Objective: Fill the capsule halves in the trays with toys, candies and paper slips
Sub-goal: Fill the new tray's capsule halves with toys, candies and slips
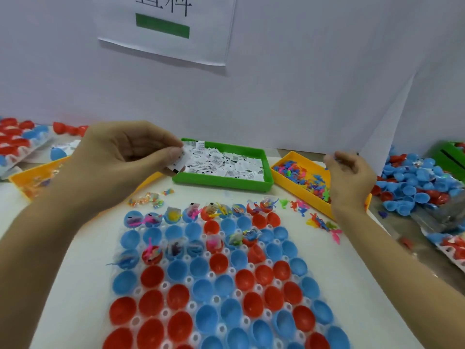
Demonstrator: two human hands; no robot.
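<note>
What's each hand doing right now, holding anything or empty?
Left hand: pinching paper slips over the green tray.
Right hand: fingers curled above the yellow tray; blurred, so cannot tell if it holds anything.

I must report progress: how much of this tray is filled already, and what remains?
Done: the far row of capsule halves and several in the third row hold toys or slips. In hand: the left hand pinches paper slips by the green bin; the right hand is over the toy bin, its hold blurred. Left: the near rows look empty.
</note>
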